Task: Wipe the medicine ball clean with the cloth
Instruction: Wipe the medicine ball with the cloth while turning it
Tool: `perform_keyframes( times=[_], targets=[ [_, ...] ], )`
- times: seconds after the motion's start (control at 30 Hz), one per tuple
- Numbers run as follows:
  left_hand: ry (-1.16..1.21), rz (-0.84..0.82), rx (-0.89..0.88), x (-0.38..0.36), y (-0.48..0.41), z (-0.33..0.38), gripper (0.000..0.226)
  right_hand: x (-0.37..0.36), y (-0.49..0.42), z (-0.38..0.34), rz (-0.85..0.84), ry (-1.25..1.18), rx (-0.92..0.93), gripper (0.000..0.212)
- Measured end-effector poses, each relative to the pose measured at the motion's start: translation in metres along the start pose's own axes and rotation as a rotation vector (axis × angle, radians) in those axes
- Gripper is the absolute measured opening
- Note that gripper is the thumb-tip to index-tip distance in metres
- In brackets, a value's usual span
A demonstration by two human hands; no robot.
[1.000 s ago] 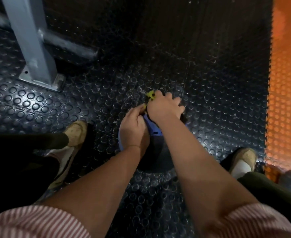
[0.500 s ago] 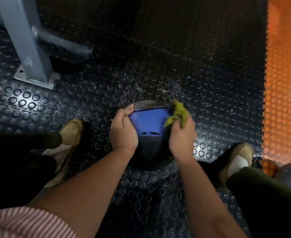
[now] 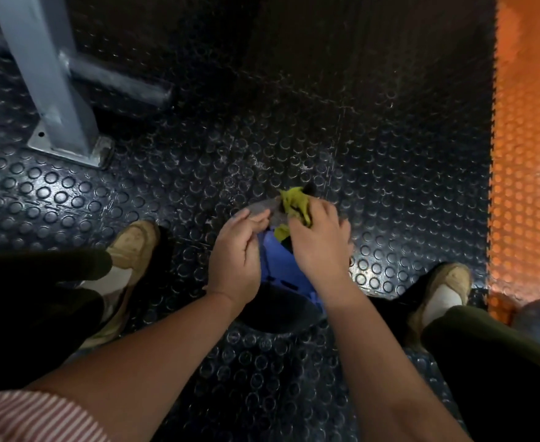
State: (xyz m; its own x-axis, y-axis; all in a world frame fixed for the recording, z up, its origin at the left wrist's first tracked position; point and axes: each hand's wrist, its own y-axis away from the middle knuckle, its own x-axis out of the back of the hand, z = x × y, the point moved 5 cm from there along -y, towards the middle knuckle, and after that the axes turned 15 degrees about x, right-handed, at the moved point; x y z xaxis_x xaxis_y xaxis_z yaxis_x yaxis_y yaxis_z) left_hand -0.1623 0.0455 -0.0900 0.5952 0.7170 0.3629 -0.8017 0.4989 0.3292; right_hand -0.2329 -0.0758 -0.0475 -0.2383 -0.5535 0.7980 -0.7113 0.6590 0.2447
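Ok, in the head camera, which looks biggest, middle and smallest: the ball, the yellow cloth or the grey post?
1. grey post
2. medicine ball, though partly covered
3. cloth, bunched up, clearly smallest

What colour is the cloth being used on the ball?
The cloth is yellow-green, clearest in the head view, bunched under the right hand.
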Motion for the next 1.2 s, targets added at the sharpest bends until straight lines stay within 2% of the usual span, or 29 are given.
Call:
perform_keyframes(
  times=[0.07,0.13,0.2,0.27,0.37,0.43,0.53,0.63,0.7,0.73,0.8,0.9,1.0,1.1,1.2],
  targets=[
    [-0.115,-0.055,-0.169,-0.003,0.006,0.007,0.042,-0.002,-0.010,0.014,-0.095,0.009,-0.024,0.041],
    [-0.183,-0.134,-0.348,-0.009,0.010,0.017,0.038,0.002,-0.012,0.040,0.002,-0.304,-0.186,0.041],
    [-0.236,-0.211,-0.462,-0.016,0.012,0.025,0.036,0.004,-0.003,0.061,0.110,-0.624,-0.365,0.028],
    [-0.271,-0.226,-0.444,-0.018,0.011,0.026,0.037,0.003,0.008,0.077,0.119,-0.659,-0.476,0.026],
    [-0.287,-0.131,-0.249,-0.015,0.004,0.028,0.034,0.002,0.019,0.088,0.212,-0.554,-0.502,0.034],
    [-0.245,-0.060,-0.052,-0.016,0.001,0.034,0.025,0.003,0.021,0.079,0.245,-0.447,-0.423,0.029],
    [-0.217,0.115,0.199,-0.013,-0.004,0.042,0.017,0.001,0.021,0.045,0.157,-0.145,-0.230,0.040],
    [-0.180,0.224,0.266,0.000,-0.009,0.032,0.019,-0.008,0.028,-0.006,0.064,0.170,0.097,0.046],
    [-0.074,0.235,0.295,0.011,-0.011,0.019,0.019,-0.012,0.029,-0.021,0.028,0.148,0.262,0.051],
    [-0.025,0.236,0.319,0.017,-0.011,0.012,0.019,-0.012,0.027,-0.021,0.004,0.101,0.280,0.050],
    [0.016,0.225,0.363,0.024,-0.011,0.004,0.021,-0.012,0.019,0.001,0.006,-0.034,0.160,0.049],
    [0.019,0.234,0.399,0.031,-0.007,-0.002,0.025,-0.023,0.009,0.043,0.040,-0.422,-0.236,0.061],
    [-0.020,0.213,0.358,0.029,-0.001,-0.001,0.026,-0.033,0.003,0.068,-0.047,-0.687,-0.513,0.046],
    [-0.028,0.205,0.372,0.024,0.007,0.001,0.026,-0.025,0.008,0.078,-0.106,-0.766,-0.654,0.027],
    [-0.034,0.262,0.395,0.024,0.007,0.005,0.028,-0.029,0.012,0.074,-0.082,-0.822,-0.647,0.035]
  ],
)
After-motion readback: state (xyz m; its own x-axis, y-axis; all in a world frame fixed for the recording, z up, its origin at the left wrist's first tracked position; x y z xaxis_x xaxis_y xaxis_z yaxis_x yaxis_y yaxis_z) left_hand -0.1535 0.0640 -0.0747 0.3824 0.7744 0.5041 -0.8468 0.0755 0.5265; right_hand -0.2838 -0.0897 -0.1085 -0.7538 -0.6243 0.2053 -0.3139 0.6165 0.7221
